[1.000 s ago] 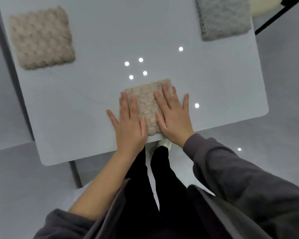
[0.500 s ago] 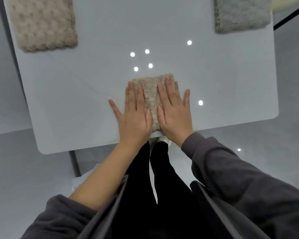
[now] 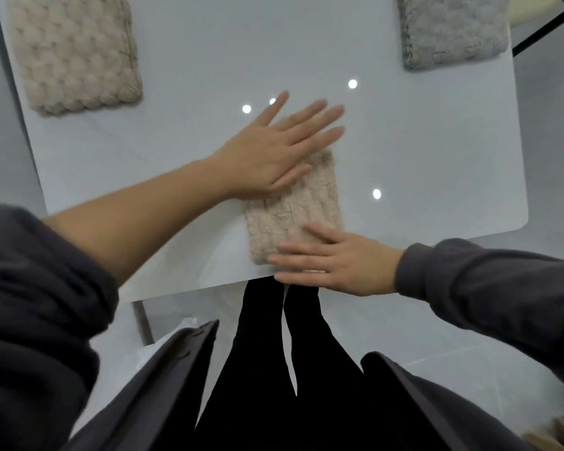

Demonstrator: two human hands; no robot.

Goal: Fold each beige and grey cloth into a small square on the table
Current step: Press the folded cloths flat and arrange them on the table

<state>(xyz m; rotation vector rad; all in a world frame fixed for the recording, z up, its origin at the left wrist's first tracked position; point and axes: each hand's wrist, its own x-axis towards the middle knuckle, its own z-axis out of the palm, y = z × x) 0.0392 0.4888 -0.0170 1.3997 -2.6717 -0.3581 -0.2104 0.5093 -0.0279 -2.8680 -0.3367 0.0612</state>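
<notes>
Lying near the front edge of the table (image 3: 404, 141), the folded beige cloth (image 3: 302, 206) is pressed by two flat hands. Its far left corner is covered by the left hand (image 3: 274, 148), with fingers straight and slightly spread. Its near edge is touched by the right hand (image 3: 339, 258), with fingers straight and close together.

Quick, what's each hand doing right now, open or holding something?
Left hand: open, fingers straight, flat on the folded beige cloth at its far end.
Right hand: open, flat on its near end.
</notes>
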